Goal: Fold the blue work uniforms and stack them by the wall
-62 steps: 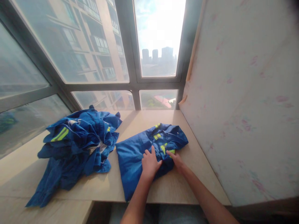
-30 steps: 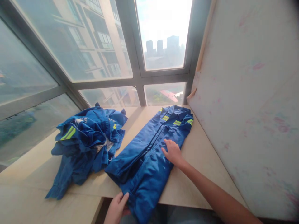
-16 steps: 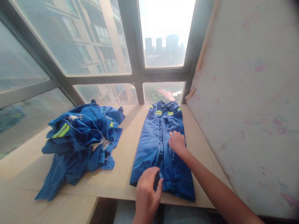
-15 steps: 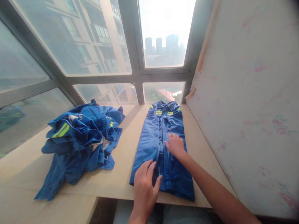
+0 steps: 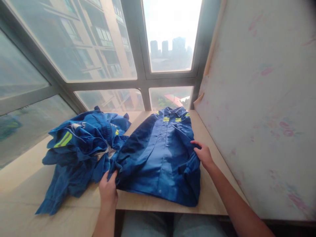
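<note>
A blue work jacket [image 5: 161,158] with yellow-green reflective stripes lies front up, its collar toward the window and its body spread wide. My left hand [image 5: 109,188] is closed on the jacket's left edge near the lower corner, where the sleeve bunches. At the opposite side, my right hand [image 5: 203,153] pinches the jacket's right edge around mid-height. The sleeves lie over the front on both sides. To the left is a crumpled heap of blue work clothing [image 5: 81,144] with a similar stripe, close against the jacket's spread side.
The pale wooden tabletop [image 5: 138,200] ends just in front of my legs [image 5: 148,225]. A flower-patterned wall [image 5: 249,131] rises along the right. Window frames [image 5: 142,84] close off the back and left.
My left hand has moved left and drawn the folded-in side of the jacket outward, so the jacket is wider. My right hand has shifted from the jacket's front to its right edge.
</note>
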`<act>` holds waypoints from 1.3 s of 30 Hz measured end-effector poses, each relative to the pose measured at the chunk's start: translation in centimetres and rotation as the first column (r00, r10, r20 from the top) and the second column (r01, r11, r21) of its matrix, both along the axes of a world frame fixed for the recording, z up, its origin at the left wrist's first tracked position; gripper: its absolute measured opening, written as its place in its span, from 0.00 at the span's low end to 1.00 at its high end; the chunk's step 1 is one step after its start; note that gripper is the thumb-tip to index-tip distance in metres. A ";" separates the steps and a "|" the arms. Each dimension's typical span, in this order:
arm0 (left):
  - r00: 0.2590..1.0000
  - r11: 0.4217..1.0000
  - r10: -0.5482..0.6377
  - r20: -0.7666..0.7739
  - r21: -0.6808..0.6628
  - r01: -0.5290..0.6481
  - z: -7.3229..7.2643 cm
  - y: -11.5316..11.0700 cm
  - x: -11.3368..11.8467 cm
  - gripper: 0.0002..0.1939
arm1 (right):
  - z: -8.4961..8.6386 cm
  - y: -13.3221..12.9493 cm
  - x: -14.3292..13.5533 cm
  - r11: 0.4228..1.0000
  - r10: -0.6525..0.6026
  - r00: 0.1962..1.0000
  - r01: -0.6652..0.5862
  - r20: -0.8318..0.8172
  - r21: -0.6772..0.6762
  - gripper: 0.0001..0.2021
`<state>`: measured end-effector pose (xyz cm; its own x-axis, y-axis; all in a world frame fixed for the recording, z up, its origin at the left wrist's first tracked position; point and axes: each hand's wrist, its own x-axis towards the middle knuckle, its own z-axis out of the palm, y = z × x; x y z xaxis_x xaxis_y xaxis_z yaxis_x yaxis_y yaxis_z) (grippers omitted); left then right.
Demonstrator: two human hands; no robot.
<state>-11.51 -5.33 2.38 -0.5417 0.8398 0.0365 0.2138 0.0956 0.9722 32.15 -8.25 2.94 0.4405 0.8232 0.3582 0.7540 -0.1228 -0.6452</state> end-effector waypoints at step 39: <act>0.998 0.997 0.062 -0.025 0.053 -0.061 -1.6 -1.1 1.9 0.26 | -4.0 -7.2 -13.1 0.982 0.148 0.658 -0.187 -0.739 0.030 0.09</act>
<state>-9.57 -6.38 0.78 -0.5906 0.8015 0.0941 0.2348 0.0591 0.9703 19.06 -15.41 -1.03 0.3968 0.9160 -0.0593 0.0480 -0.0852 -0.9952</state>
